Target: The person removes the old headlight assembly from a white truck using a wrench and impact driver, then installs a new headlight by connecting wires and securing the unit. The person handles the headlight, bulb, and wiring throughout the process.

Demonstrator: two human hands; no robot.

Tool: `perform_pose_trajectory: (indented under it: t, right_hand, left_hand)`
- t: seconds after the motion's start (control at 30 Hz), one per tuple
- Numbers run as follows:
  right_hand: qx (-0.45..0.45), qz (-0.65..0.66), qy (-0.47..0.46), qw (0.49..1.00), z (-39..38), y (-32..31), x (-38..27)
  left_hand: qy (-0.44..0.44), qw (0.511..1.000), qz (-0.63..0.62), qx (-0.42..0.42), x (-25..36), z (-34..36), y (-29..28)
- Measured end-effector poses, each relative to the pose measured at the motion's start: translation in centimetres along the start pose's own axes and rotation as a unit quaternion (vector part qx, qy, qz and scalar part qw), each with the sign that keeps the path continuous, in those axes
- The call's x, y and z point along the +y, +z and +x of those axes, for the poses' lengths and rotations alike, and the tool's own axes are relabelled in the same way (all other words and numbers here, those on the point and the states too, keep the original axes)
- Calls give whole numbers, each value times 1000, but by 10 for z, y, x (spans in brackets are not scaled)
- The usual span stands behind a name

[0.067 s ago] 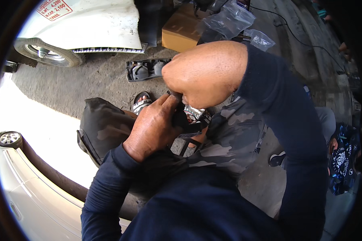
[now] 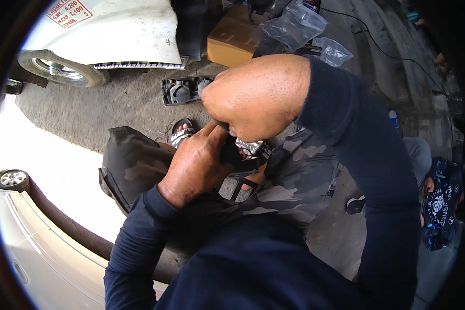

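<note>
My left hand (image 2: 194, 163) grips a black part (image 2: 245, 166) above my lap, its fingers curled round the far side. My right hand (image 2: 253, 98) is bent sharply at the wrist and closed, pressing in beside the left fingertips. Whatever it pinches lies hidden behind the hand. Just below it shows a shiny, silvery piece (image 2: 250, 147) with a bit of red; whether it joins the black part, I cannot tell. A vehicle lamp unit (image 2: 180, 93) with a grey and black housing lies on the ground beyond my hands, partly covered by the right one.
A cardboard box (image 2: 231, 39) and clear plastic bags (image 2: 297, 26) lie at the far side. White vehicle bodywork (image 2: 113, 28) with a wheel (image 2: 57, 67) stands far left, a cream car (image 2: 41, 248) near left. Another person in a patterned dark shirt (image 2: 440, 204) is at the right.
My right hand has shifted slightly left and a little down, its wrist still bent. The left hand and the black part stay nearly where they were.
</note>
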State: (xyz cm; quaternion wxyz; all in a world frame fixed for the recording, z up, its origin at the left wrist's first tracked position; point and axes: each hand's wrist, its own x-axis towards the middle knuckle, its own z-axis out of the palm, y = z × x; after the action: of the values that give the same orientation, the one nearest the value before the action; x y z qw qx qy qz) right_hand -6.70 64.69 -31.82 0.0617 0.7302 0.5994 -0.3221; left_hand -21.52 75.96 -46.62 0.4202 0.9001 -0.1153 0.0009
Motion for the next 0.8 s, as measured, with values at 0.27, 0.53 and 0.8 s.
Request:
perform_pose_trajectory:
  t: [0.27,0.53,0.8]
  right_hand:
    - [141,215,-79,963,-10,25,34]
    - [262,272,-72,923,-15,62,30]
    - [272,337,-19,901,4,64,32]
  left_hand:
    - [-67,997,-34,29,2,3,-13]
    - [-88,996,-21,-18,14,13,-11]
    - [-116,985,-122,-40,11,12,-18]
